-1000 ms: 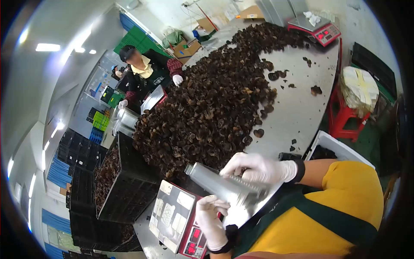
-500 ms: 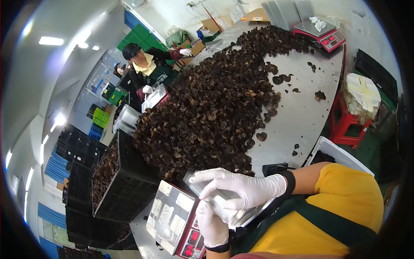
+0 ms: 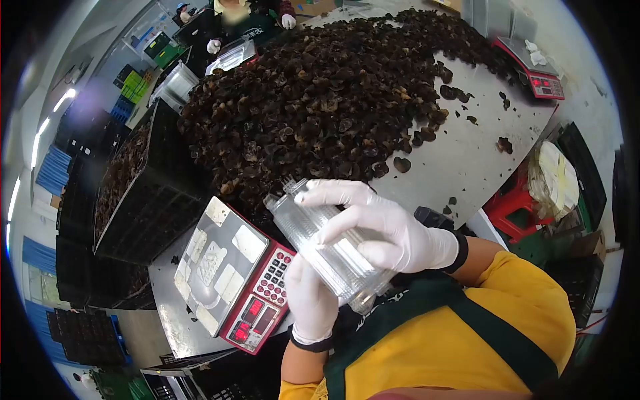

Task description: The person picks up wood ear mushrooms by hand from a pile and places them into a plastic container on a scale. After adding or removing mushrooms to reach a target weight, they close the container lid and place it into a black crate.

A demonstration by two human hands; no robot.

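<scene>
I hold a stack of clear, ribbed, rectangular plastic containers (image 3: 340, 270) tilted above the near edge of the silvery metal tabletop (image 3: 427, 187), just beside the red digital scale with a taped grey platform (image 3: 233, 280). My white-gloved right hand (image 3: 390, 230) grips its upper side, fingers half bent and spread; my white-gloved left hand (image 3: 310, 300) clasps the lower left side, fingertips partly hidden. I seem to be handling the stack; separating a container would call for a fingertip between rims. It looks shiny, thin-walled, apparently nested.
</scene>
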